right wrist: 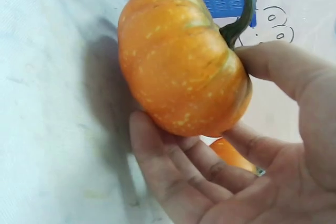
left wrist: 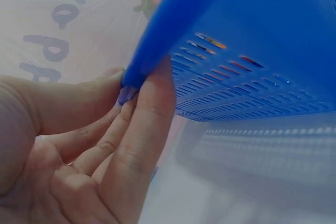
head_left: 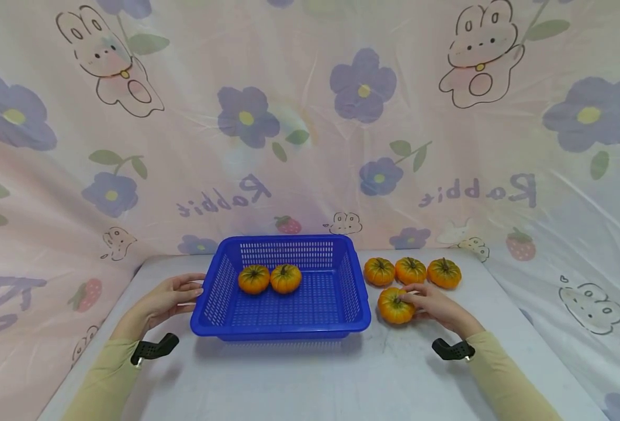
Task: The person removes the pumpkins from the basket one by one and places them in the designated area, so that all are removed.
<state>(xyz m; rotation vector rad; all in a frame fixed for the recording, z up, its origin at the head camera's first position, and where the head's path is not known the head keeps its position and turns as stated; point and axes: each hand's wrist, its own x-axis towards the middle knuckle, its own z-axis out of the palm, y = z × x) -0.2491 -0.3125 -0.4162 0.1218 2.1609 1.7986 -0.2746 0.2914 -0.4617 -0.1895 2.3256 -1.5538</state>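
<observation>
A blue plastic basket (head_left: 288, 327) with slotted walls stands mid-table, and two small orange pumpkins (head_left: 254, 279) sit side by side in it. My left hand (head_left: 170, 298) pinches the basket's left rim; in the left wrist view the thumb and fingers (left wrist: 152, 108) lie on either side of that rim. To the right of the basket, my right hand (head_left: 436, 305) grips another small pumpkin (head_left: 395, 306). The right wrist view shows the thumb by the green stem of this pumpkin (right wrist: 178, 61) and the fingers (right wrist: 173, 166) curled against its side.
Behind the right hand, three more pumpkins (head_left: 411, 271) stand in a row on the white table (head_left: 288, 386). A curtain (head_left: 310, 146) printed with rabbits and flowers hangs along the table's back and sides.
</observation>
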